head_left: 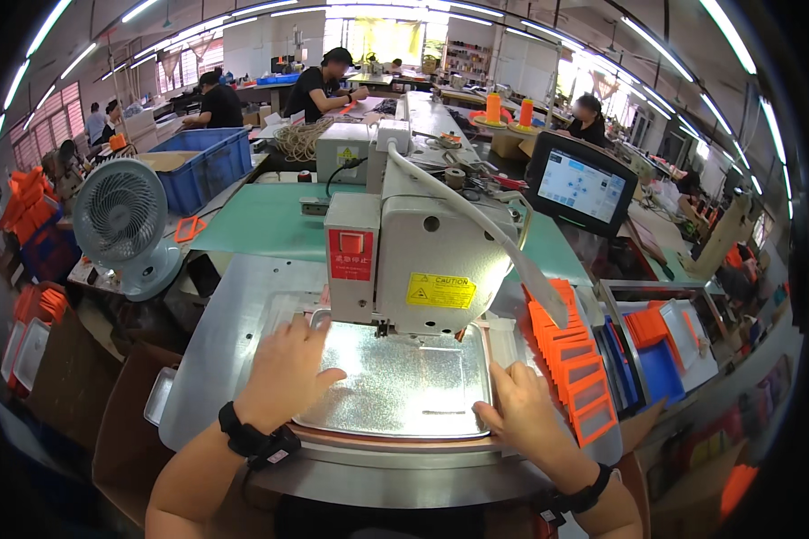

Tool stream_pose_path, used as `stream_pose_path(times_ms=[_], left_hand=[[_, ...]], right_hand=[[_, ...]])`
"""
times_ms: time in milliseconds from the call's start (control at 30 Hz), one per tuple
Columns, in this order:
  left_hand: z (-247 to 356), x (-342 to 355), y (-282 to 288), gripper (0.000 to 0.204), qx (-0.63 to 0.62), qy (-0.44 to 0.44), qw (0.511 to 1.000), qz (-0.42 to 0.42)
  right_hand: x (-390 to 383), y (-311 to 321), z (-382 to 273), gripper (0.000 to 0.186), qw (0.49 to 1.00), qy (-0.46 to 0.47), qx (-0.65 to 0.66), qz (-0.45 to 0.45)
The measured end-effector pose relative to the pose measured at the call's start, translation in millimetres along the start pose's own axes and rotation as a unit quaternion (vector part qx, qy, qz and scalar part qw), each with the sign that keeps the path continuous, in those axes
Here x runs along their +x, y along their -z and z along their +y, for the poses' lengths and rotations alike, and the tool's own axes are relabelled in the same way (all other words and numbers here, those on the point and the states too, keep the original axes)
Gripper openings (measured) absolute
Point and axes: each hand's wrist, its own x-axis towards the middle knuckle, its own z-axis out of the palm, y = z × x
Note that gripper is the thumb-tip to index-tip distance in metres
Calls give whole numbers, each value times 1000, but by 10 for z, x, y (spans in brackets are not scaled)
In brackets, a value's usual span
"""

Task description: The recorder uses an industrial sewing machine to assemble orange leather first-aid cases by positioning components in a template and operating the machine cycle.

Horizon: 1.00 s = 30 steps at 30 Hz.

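Observation:
A shiny silver rectangular panel [395, 377] with rounded corners and a raised rim lies flat under the head of a large white sewing machine [422, 260]. My left hand [288, 373] rests over the panel's left edge, fingers stretched forward and thumb spread inward. At the right edge, my right hand [526, 404] touches the rim with thumb and fingers apart. Neither hand is wrapped round anything. The machine's needle area sits above the panel's far edge, and its tip is too small to make out.
Orange-framed pieces with mesh windows [571, 368] overlap in a row at right. A touchscreen [577, 184] stands behind them. To the left are a grey fan [121, 216], a blue crate [193, 162] and a cardboard box [135, 422]. Other people sit at far benches.

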Motion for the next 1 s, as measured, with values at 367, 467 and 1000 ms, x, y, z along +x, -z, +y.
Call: stream_pose_path(times_ms=[367,467,1000], left_hand=[[-270,-241,86,58,-267,182,945,50],[-397,-596,63,62,-325,172,923,115],[337,-1236,-282,59,-811,271,454,249]], right_hand=[[182,-226,-22,41,992,-12,62,-108],[292,-326,-102,40,991,21,61,-116],[440,-447,-452,36,920,134,344,-129]])
